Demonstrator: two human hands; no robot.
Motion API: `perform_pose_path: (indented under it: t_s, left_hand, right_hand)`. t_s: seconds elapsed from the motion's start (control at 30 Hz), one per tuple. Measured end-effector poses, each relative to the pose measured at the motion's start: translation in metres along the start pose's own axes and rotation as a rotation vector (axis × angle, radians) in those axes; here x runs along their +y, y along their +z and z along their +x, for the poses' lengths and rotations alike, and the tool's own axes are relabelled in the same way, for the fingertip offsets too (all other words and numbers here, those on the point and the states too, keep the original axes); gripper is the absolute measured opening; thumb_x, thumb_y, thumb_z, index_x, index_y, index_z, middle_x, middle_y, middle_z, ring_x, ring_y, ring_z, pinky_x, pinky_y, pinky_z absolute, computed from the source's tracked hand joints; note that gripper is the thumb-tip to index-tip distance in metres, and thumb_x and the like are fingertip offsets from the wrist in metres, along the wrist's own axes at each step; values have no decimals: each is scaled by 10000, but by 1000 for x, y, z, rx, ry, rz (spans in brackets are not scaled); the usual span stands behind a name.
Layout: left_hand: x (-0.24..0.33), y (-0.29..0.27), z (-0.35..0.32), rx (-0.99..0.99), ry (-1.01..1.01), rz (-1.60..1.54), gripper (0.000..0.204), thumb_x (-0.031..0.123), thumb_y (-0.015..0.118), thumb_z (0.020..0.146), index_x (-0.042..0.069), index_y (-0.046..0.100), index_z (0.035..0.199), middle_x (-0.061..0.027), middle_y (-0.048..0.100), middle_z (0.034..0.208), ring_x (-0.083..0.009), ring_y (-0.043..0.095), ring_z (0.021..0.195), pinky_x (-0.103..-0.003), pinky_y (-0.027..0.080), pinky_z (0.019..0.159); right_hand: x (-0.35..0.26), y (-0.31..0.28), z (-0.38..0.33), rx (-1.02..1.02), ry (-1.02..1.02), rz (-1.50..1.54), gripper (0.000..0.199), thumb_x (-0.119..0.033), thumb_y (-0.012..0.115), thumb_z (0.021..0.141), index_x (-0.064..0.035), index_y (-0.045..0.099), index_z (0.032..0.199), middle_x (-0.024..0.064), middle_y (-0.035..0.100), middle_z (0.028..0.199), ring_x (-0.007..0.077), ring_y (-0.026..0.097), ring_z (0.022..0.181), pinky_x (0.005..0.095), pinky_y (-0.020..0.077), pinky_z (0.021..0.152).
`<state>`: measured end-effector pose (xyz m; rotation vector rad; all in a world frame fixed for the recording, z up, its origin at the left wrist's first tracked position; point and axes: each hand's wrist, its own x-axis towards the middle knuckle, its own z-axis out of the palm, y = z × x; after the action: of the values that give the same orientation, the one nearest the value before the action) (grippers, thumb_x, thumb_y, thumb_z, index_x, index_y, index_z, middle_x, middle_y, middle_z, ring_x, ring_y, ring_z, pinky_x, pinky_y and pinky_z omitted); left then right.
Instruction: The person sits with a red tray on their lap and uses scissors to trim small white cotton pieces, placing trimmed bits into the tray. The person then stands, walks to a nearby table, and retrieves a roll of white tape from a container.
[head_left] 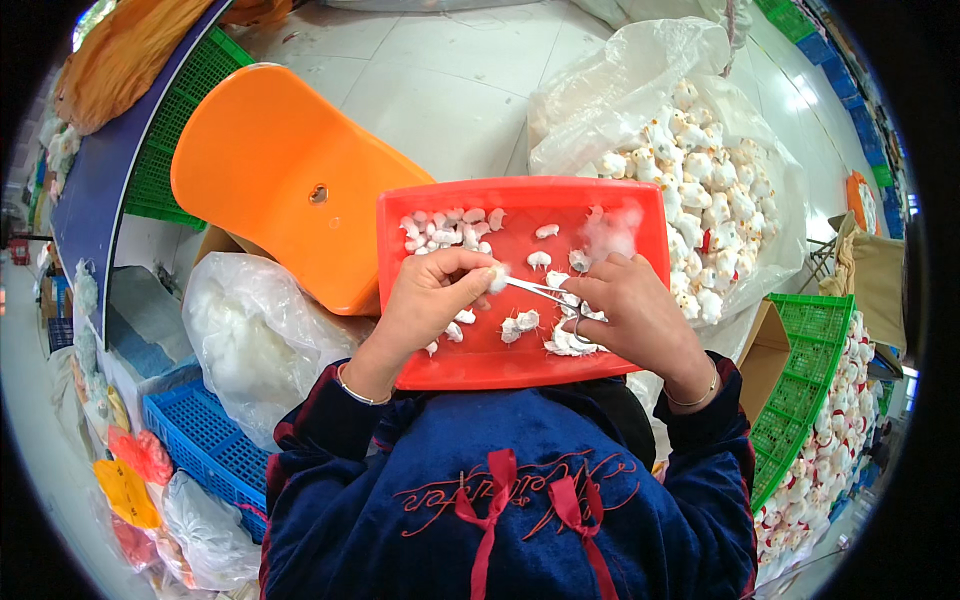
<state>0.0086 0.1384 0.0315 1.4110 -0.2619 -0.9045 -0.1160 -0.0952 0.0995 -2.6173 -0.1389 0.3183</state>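
A dark blue top (500,500) with red ribbon bows lay nearest the camera, and both sleeves ran up from it to the hands over a red tray (520,370).

The left hand (430,295) was curled shut, its fingertips pinching a small white toy (497,277). The right hand (635,305) was closed around silver scissors (540,291), whose blades pointed left and met that toy. The toy thus sat between the two hands, just above the tray's middle. A thin bracelet (352,392) circled the left wrist.

More small white pieces (445,228) lay scattered in the tray beyond the left hand, a few more (520,324) lay just below the scissors, and a tuft of white fluff (612,235) sat beyond the right hand.

Beyond and right of the right hand, a clear bag (620,80) held a heap of white plush toys (715,200). A green crate (810,370) with more of them stood right of the right forearm. Left of the left hand was an orange plastic seat (270,170), and below it, beside the left forearm, a clear bag of white stuffing (250,345). A blue crate (205,450) stood further left and nearer the camera. Pale floor tiles (440,70) showed beyond the tray.
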Motion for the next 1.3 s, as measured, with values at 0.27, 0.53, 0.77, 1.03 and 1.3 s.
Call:
perform_pose_path:
  t_s: [0.27,0.53,0.77,1.03,1.3]
  left_hand:
    - [-9,-12,7,52,-65,-342,114,39,628,962,-25,694,1029,-91,726,897,-85,664,631,-195,551,565]
    - [-11,-5,5,55,-34,-316,170,58,641,972,-38,697,1101,-81,726,909,-86,677,682,-205,579,626]
    - [2,4,1,37,47,28,199,56,624,976,-24,697,1143,-84,738,945,-95,690,733,-224,581,661]
    - [-10,-9,1,58,137,-183,169,44,627,976,-17,692,1120,-62,727,981,-78,677,790,-228,577,707]
    - [-5,2,-3,156,144,-108,177,30,634,972,-21,688,1132,-67,735,965,-80,679,780,-213,564,703]
  right_hand:
    - [8,-8,-3,181,9,-21,674,-250,894,636,-54,632,1225,114,602,1150,330,537,1184,453,430,984]
    - [9,2,3,4,60,35,441,-235,843,736,-70,719,1126,86,648,951,288,620,947,421,449,821]
    - [8,-2,9,-137,44,103,342,-177,776,740,-62,710,1056,115,664,903,320,642,915,457,486,792]
    - [17,7,0,108,-3,274,731,-394,889,688,17,639,1238,188,649,1079,368,595,1076,449,473,944]
    - [6,34,4,74,20,324,534,-254,877,744,17,680,1159,134,649,844,294,643,805,393,490,748]
